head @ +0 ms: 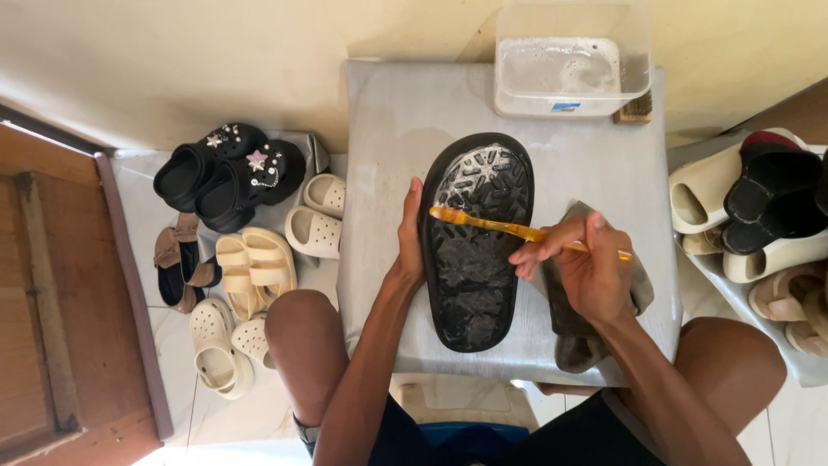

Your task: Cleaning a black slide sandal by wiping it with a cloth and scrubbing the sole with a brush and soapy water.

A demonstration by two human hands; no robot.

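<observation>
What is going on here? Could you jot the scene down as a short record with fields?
Surface: grey table
Left hand: pressed against the edge of a black sandal, which lies sole up and looks wet
Right hand: grips an orange toothbrush, head on the sole
Under right hand: grey cloth
Far edge of table: clear tub of soapy water, small scrub brush beside it
Floor, left: black, cream and brown sandals
Right: more sandals
</observation>
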